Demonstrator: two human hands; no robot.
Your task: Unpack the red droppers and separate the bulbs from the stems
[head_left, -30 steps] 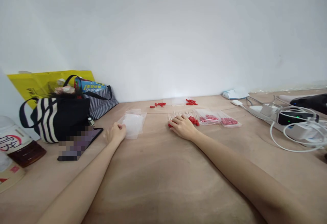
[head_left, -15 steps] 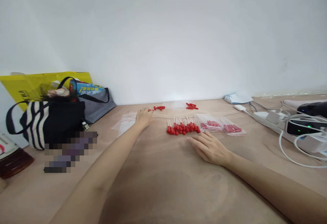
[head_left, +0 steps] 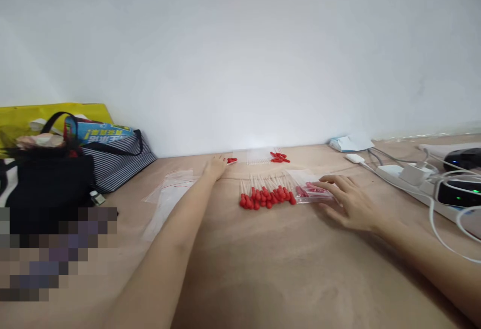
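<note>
Right hand (head_left: 351, 205) spread wide over bag (head_left: 305, 176). Left hand (head_left: 216, 167) at red pieces (head_left: 232, 160), can't tell its grip. Sticks (head_left: 267, 197) between hands

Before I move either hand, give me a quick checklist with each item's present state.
1. Right hand open: ok, fingers spread.
2. Right fingertips touching the filled zip bag: cannot tell; they overlap it in view.
3. Left hand gripping the far red pieces: cannot tell, blurred.
4. Row of red-tipped sticks clear of both hands: ok.
5. Left-side zip bags fully visible: not ok, left forearm hides part.
</note>
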